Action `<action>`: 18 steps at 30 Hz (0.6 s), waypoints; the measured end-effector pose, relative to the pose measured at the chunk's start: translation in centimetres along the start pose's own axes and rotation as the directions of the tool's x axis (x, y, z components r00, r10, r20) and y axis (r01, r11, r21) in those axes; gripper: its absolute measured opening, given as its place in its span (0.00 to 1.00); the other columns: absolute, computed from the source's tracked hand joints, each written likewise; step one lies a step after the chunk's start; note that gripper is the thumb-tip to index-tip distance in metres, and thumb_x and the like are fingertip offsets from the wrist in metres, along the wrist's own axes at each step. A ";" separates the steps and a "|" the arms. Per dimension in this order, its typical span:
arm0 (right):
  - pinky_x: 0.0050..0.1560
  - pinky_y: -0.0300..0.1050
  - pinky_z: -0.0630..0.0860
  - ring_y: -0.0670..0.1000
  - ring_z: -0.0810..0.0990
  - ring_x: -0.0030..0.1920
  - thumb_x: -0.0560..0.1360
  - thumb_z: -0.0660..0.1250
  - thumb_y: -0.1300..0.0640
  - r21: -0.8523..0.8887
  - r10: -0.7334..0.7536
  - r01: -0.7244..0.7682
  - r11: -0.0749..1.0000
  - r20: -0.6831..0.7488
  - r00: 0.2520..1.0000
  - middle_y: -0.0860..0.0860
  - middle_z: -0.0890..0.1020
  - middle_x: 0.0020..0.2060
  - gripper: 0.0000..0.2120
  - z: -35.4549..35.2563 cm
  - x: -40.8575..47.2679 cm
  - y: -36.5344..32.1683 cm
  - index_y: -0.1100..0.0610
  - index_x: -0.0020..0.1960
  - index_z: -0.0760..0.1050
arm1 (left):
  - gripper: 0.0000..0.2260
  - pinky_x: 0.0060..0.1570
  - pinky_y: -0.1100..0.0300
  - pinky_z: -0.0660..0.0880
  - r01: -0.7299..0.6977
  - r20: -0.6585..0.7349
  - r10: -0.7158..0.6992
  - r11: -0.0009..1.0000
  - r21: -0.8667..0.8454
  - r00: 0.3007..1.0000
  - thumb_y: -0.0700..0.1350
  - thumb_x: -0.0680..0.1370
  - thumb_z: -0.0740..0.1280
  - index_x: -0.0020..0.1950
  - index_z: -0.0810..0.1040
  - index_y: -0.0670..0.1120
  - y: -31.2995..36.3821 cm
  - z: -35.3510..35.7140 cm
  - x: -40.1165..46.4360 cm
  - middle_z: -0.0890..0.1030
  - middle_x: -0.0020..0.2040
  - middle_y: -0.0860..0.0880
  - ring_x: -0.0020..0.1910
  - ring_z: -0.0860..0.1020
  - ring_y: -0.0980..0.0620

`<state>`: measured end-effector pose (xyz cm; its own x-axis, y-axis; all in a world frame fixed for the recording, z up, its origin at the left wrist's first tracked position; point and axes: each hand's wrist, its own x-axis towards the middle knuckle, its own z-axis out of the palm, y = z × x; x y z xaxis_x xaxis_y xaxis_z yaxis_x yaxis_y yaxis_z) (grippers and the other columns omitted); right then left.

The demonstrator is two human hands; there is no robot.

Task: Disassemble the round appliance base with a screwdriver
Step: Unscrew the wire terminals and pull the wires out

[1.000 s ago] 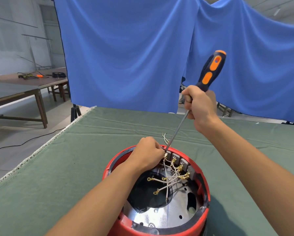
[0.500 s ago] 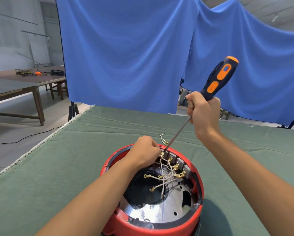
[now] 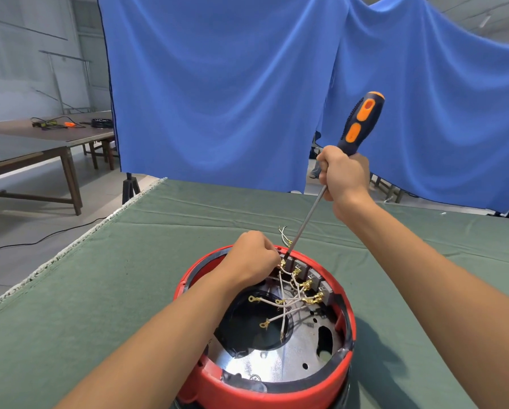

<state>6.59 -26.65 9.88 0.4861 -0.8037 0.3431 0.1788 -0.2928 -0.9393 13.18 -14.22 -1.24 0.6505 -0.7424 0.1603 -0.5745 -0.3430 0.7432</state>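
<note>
A green cloth (image 3: 129,276) covers the table; the red base (image 3: 276,391) sits on its near middle. Above the base's far rim, the right hand (image 3: 343,175) clenches the screwdriver (image 3: 361,122), tip down at the rim. The left hand (image 3: 251,255) curls there, apparently pinching a wire (image 3: 281,280).

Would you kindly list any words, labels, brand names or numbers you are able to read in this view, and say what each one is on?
None can be read.
Metal plate inside the red appliance base: a small stamped mark near its front edge, too small and blurred to read.
Screwdriver handle: orange and dark panels, no visible lettering.
Blue backdrop and green table cloth: plain, no text.
</note>
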 end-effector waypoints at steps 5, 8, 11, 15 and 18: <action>0.21 0.31 0.57 0.45 0.63 0.17 0.68 0.62 0.61 -0.017 0.104 -0.105 0.994 -0.032 0.994 0.47 0.65 0.21 0.10 0.7 1.6 0.6 0.54 0.31 0.64 | 0.09 0.41 0.53 0.75 0.018 -0.019 -0.017 1.000 0.009 1.000 0.38 0.73 0.63 0.36 0.80 0.36 0.1 -0.1 -0.1 0.79 0.43 0.37 0.38 0.72 0.49; 0.21 0.29 0.57 0.43 0.63 0.16 0.69 0.62 0.62 -0.013 0.167 -0.168 0.986 -0.044 0.985 0.48 0.66 0.23 0.08 0.9 2.3 1.0 0.54 0.34 0.65 | 0.10 0.44 0.51 0.77 0.012 -0.044 -0.012 1.000 0.014 0.999 0.38 0.73 0.64 0.40 0.81 0.33 0.1 0.0 -0.1 0.81 0.48 0.37 0.39 0.74 0.49; 0.22 0.30 0.57 0.44 0.64 0.18 0.69 0.61 0.62 -0.004 0.238 -0.238 0.971 -0.038 0.971 0.48 0.67 0.25 0.08 0.9 2.5 1.3 0.54 0.34 0.66 | 0.09 0.45 0.52 0.77 0.013 -0.049 -0.012 1.000 0.017 0.999 0.38 0.73 0.64 0.40 0.81 0.33 0.2 -0.1 -0.2 0.82 0.48 0.38 0.41 0.75 0.49; 0.23 0.28 0.57 0.45 0.63 0.20 0.70 0.61 0.62 0.056 0.264 -0.262 0.963 -0.037 0.964 0.48 0.66 0.24 0.09 0.0 2.2 1.6 0.53 0.33 0.64 | 0.09 0.45 0.53 0.77 0.014 -0.042 -0.014 1.000 0.003 0.999 0.38 0.74 0.64 0.40 0.82 0.35 0.1 0.0 -0.3 0.82 0.47 0.39 0.41 0.76 0.48; 0.24 0.32 0.55 0.45 0.61 0.18 0.70 0.62 0.62 0.115 0.173 -0.167 0.979 -0.050 0.984 0.46 0.64 0.21 0.13 -0.7 1.4 1.4 0.52 0.30 0.62 | 0.09 0.43 0.53 0.76 0.016 -0.037 -0.016 1.000 0.018 0.999 0.38 0.73 0.64 0.39 0.82 0.35 0.1 -0.1 -0.1 0.80 0.42 0.41 0.41 0.76 0.46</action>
<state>6.93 -28.61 9.01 0.4668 -0.8670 0.1745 0.1921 -0.0932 -0.9769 13.07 -14.11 -1.13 0.6774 -0.7151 0.1726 -0.5727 -0.3655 0.7338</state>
